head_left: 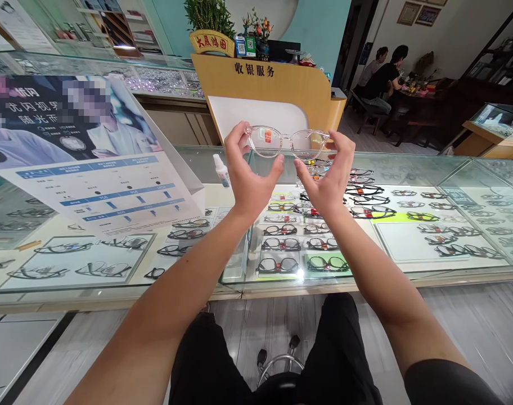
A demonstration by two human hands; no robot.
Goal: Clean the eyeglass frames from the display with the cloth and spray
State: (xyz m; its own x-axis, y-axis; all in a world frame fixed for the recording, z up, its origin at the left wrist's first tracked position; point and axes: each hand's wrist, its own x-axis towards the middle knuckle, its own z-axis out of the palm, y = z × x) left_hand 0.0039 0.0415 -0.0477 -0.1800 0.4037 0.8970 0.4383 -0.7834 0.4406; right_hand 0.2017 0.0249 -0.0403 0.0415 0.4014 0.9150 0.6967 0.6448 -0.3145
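A pair of clear-framed eyeglasses (286, 136) is held up level above the glass display counter, its lenses facing me. My left hand (251, 174) is closed on the left end of the frame, with the fingers at the hinge and the thumb under the lens. At the right end, my right hand (330, 174) grips the frame in the same way. Behind the lenses shows the front of the wooden counter, with a small reddish mark in the left lens. The temples are mostly hidden by the lenses and hands.
Beyond my left hand stands a white spray bottle (221, 171). A large printed sign (100, 191) leans over the counter at left. Under the glass top (277, 287) lie rows of eyeglasses (280, 244). A wooden cashier desk (265, 84) stands ahead; two people (385, 79) sit at far right.
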